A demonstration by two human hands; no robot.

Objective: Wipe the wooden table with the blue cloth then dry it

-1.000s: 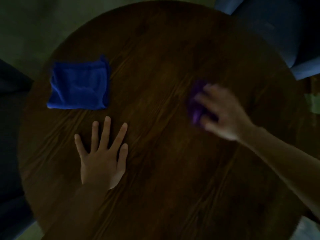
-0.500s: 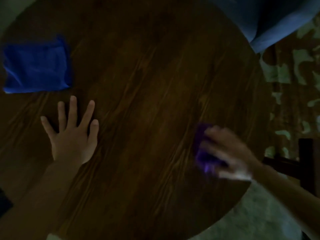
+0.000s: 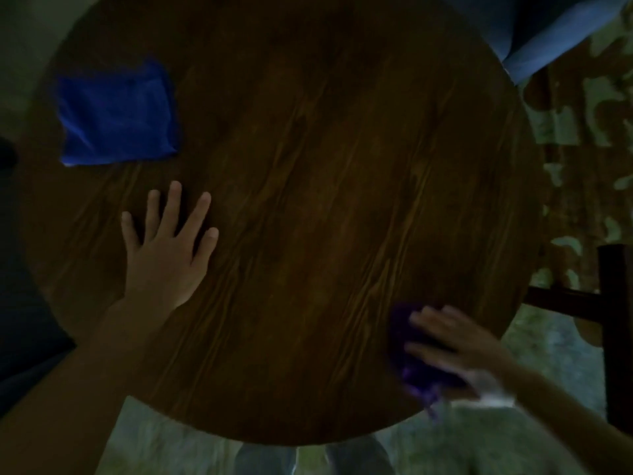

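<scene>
Item: round wooden table (image 3: 308,200), dim light.
- Left hand (image 3: 168,258): flat on the table, fingers spread, grasping nothing; likely bracing the body.
- Blue cloth (image 3: 116,114): folded, lying on the table just beyond the left hand, apart from it, untouched.
- Right hand (image 3: 452,351): blurred, pressed onto a bunched purple cloth (image 3: 414,368) at the table's near-right edge, apparently rubbing; whether the fingers close around it cannot be told.
- Surroundings: blue chair (image 3: 548,32) beyond the table's far-right rim; dark wooden frame (image 3: 613,320) right of it. Nothing obstructs the tabletop.
</scene>
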